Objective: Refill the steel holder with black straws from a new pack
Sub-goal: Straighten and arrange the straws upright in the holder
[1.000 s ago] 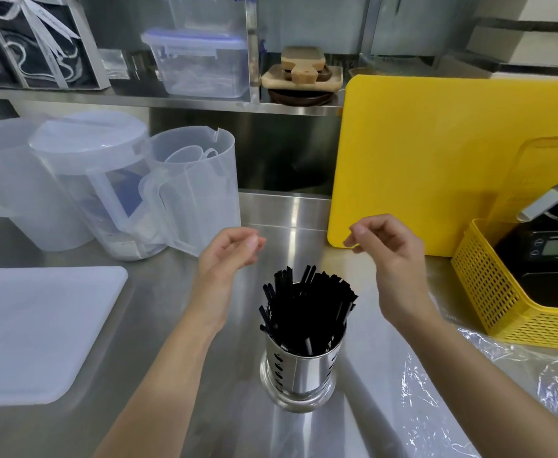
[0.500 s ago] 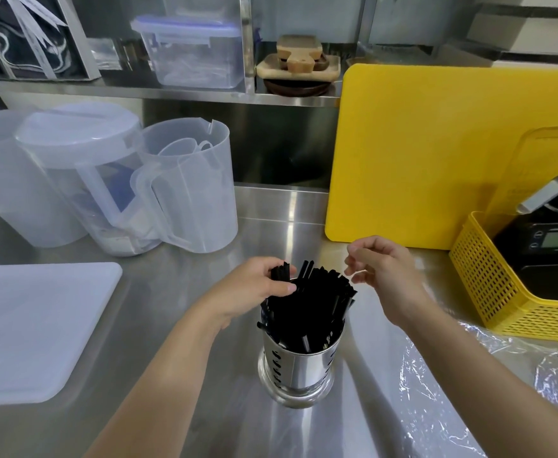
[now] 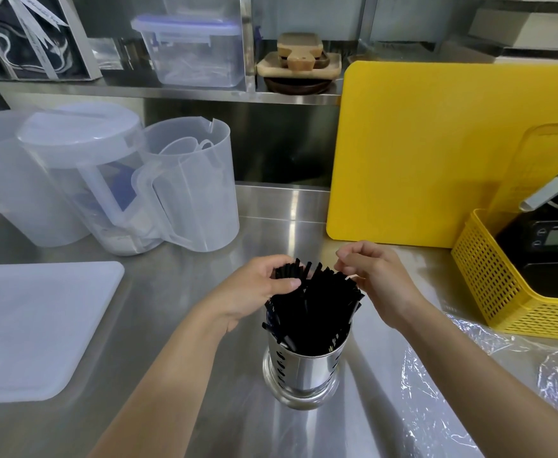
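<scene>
A perforated steel holder (image 3: 305,375) stands on the steel counter in front of me, packed with black straws (image 3: 320,305) that fan out above its rim. My left hand (image 3: 257,289) grips the tops of the straws on the left side, thumb across them and fingers curled behind. My right hand (image 3: 370,272) hovers at the right side of the bunch, its fingers curled and its fingertips touching the straw tops; whether it pinches any I cannot tell. The clear plastic pack wrapper (image 3: 452,385) lies crumpled on the counter to the right.
Three translucent plastic jugs (image 3: 185,193) stand at the back left, a white cutting board (image 3: 36,325) lies at the left. A yellow cutting board (image 3: 436,143) leans on the back wall. A yellow basket (image 3: 489,282) with a scale sits at the right.
Both hands came down from above the holder onto the straws. The left hand closed round the left part of the bunch; the right hand moved in to the right side.
</scene>
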